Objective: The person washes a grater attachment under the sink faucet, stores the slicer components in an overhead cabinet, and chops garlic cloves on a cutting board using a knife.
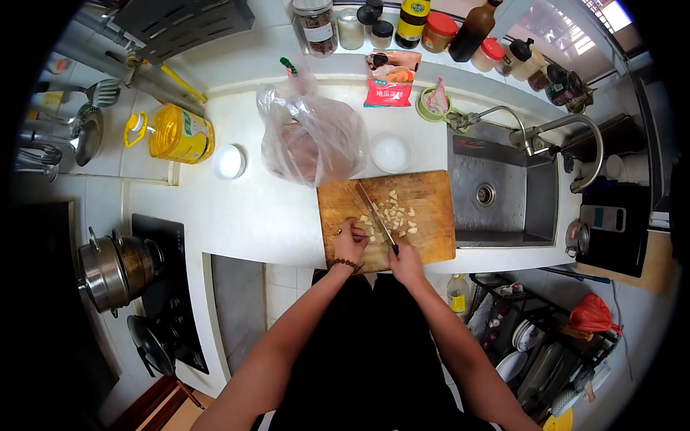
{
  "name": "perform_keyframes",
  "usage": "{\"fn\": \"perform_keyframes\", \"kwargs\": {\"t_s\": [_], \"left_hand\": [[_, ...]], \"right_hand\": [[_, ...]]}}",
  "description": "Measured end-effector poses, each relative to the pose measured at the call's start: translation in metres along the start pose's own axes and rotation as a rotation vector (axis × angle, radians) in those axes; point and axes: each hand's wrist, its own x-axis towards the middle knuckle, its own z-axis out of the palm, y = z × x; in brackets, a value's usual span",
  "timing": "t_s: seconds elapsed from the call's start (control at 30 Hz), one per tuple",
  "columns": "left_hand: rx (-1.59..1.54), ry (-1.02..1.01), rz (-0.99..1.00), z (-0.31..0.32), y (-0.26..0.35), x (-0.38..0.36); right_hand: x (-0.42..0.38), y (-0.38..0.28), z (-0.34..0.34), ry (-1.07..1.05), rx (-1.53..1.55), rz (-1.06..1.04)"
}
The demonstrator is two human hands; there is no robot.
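Observation:
My right hand (407,262) is wrapped round the black handle of a kitchen knife (374,208), whose blade slants up and left across a wooden cutting board (435,241). Small pale chopped pieces (394,212), which look like garlic, lie on both sides of the blade. Left of the knife, my left hand (350,243) rests low over the board beside some of these pieces, its fingers bent and slightly apart. A beaded bracelet is on that wrist. Whether the fingertips touch a piece is hard to make out.
Behind the board stand a white bowl (391,152) and a clear plastic bag (313,140) with something pinkish inside. A metal sink (503,208) adjoins on the right. Further left are a small white bowl (229,162), an oil jug (180,134) and a steel pot (104,271).

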Motion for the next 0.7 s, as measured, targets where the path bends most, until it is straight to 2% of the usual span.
{"fn": "perform_keyframes", "kwargs": {"t_s": [0.1, 0.17, 0.33, 0.4, 0.5, 0.7], "left_hand": [[-0.011, -0.01, -0.008, 0.012, 0.001, 0.005], [-0.088, -0.119, 0.055, 0.024, -0.013, 0.018], [-0.215, -0.129, -0.024, -0.004, -0.019, 0.019], [-0.04, -0.06, -0.013, -0.025, -0.022, 0.013], [-0.05, -0.048, 0.022, -0.037, -0.031, 0.005], [0.045, -0.097, 0.067, -0.04, -0.024, -0.008]], "right_hand": [[-0.013, -0.018, -0.017, -0.055, 0.049, 0.1], [-0.013, -0.023, -0.017, 0.041, 0.076, 0.058], [-0.011, -0.026, -0.002, 0.058, 0.054, 0.06], [-0.011, -0.025, 0.008, 0.074, 0.073, 0.063], [-0.011, -0.015, 0.026, 0.03, 0.008, 0.086], [-0.007, -0.009, 0.031, 0.086, -0.057, 0.06]]}}
